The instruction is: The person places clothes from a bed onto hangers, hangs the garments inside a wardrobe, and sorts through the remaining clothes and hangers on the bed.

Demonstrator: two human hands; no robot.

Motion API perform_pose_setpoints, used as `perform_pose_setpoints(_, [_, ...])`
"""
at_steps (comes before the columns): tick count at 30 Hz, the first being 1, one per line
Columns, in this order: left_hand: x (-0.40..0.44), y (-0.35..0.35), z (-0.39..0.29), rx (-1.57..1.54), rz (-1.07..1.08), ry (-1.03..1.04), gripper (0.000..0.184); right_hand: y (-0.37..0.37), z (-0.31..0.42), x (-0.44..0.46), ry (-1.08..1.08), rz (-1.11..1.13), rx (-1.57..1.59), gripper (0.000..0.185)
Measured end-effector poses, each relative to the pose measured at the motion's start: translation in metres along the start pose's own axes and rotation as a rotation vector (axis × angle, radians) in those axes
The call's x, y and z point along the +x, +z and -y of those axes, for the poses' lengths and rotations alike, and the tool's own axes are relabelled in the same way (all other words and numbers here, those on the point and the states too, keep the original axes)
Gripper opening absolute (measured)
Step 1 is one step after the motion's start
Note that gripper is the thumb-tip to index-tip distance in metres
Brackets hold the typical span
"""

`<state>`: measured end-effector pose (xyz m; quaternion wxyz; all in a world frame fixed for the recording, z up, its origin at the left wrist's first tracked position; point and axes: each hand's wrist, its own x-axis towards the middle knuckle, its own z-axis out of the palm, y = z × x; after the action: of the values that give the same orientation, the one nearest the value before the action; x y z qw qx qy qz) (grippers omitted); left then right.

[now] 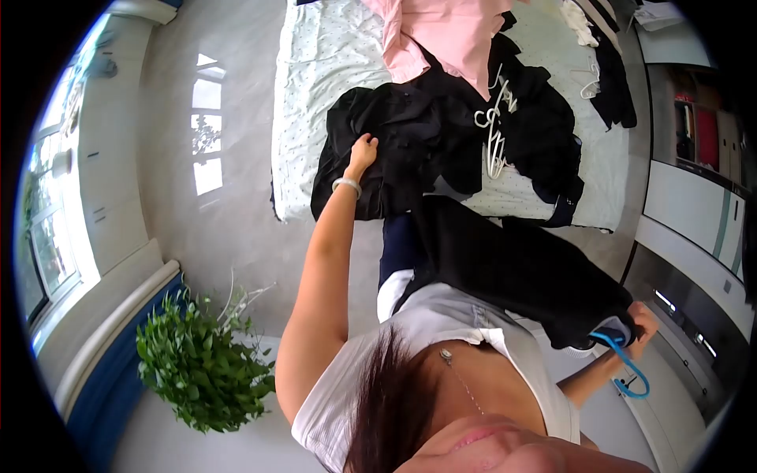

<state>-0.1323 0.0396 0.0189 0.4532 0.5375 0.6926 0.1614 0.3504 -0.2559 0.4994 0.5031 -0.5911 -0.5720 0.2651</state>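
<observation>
My left hand (362,154), with a light bracelet at the wrist, is closed on the dark fabric of a black garment (410,138) spread over the near left part of the bed. Out to the right, my right hand (643,322) grips the end of another black garment (505,256) around a blue hanger (643,378). That garment stretches across the front of my body towards the bed edge. The hanger's blue loop sticks out below my right hand; its other parts are hidden in the cloth.
A bed (311,59) with a light dotted sheet holds a pink garment (449,35), white hangers (495,150) and more dark clothes (544,126). A leafy plant (201,363) stands at the lower left, near the window. Cabinets (690,209) line the right side.
</observation>
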Motion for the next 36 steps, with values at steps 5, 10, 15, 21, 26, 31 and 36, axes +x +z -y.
perform_pose_setpoints(5, [0.107,0.037,0.053,0.722,0.022,0.140,0.068,0.021,0.001,-0.003,0.117,0.135,-0.021,0.032])
perform_pose_setpoints(10, [0.136,0.046,0.064,0.262,0.033,-0.146,0.062,0.053,-0.005,0.003,0.208,0.140,0.046,0.025])
perform_pose_setpoints(15, [0.060,0.023,0.002,0.509,0.180,0.009,0.047,0.061,-0.012,0.004,0.266,0.109,0.041,0.023])
perform_pose_setpoints(21, [-0.001,-0.069,0.010,0.332,-0.112,0.469,0.032,0.065,-0.018,0.001,0.247,0.096,0.058,0.026])
perform_pose_setpoints(26, [-0.051,-0.159,-0.036,-0.425,0.286,-0.095,0.027,0.066,-0.024,0.008,0.228,0.185,0.098,0.032])
perform_pose_setpoints(31, [-0.075,-0.189,-0.027,-0.367,0.495,-0.595,0.043,0.060,-0.032,0.011,0.219,0.278,0.121,0.031])
perform_pose_setpoints(36, [-0.144,-0.201,-0.091,-0.041,0.281,-0.298,0.061,0.056,-0.037,0.011,0.186,0.345,0.149,0.032])
